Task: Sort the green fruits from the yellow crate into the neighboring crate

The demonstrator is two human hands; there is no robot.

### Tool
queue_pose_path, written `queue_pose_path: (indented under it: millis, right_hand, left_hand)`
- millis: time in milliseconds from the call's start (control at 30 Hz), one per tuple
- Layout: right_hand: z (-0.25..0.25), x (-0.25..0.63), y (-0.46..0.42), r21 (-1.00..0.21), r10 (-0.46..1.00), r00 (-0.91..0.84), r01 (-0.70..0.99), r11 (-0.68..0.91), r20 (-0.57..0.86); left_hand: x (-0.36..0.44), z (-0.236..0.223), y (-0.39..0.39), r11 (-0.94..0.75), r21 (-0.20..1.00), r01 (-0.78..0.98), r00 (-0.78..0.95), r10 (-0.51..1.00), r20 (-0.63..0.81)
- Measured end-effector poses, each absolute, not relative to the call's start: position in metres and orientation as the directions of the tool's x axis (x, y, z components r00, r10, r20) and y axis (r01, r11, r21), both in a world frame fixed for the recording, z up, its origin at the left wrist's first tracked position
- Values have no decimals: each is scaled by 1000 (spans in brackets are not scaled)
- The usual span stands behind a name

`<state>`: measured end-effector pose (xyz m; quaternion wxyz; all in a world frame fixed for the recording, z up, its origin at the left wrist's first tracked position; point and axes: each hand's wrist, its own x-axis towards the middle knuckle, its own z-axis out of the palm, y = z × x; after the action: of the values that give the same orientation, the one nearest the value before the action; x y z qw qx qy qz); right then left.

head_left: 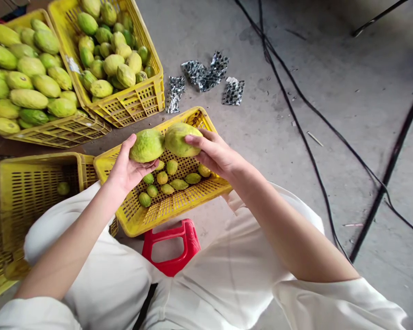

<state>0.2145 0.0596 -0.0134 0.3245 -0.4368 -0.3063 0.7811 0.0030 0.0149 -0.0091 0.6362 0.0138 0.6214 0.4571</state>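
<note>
My left hand (pixel 126 166) is closed round a large green-yellow lemon-like fruit (pixel 147 145), its fingers under the fruit and the thumb along its side. In my right hand (pixel 211 151) is a second lemon-like fruit (pixel 181 139), slightly yellower, gripped at its right end with the thumb on top. The two fruits are side by side, nearly or just touching; I cannot tell which. Both are held above a yellow plastic crate (pixel 151 220) between my knees. Several smaller green and yellow fruits (pixel 167 189) lie scattered on its slotted bottom.
Two yellow crates (pixel 124 107) heaped with similar fruits (pixel 30 66) stand at the upper left. Another crate (pixel 37 158) at the left holds one small fruit (pixel 63 188). A red plastic stool (pixel 189 236) shows between my legs. Crumpled patterned wrappers (pixel 206 72) and black cables (pixel 296 114) lie on the concrete floor.
</note>
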Motion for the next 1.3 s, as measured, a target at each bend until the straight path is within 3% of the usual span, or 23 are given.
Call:
queue_pose_path:
  millis: [200, 400, 1300]
  right_hand:
    - [-16, 215, 60, -767, 770, -400, -213, -605, -496]
    - [-19, 219, 62, -766, 750, -416, -170, -620, -514]
    - [-33, 215, 63, -728, 695, -458, -138, -671, -554]
  left_hand:
    - [0, -15, 12, 548, 614, -568, -167, 654, -738]
    - [-1, -16, 12, 559, 622, -548, -235, 610, -756]
    - [0, -18, 15, 572, 555, -604, -210, 557, -803]
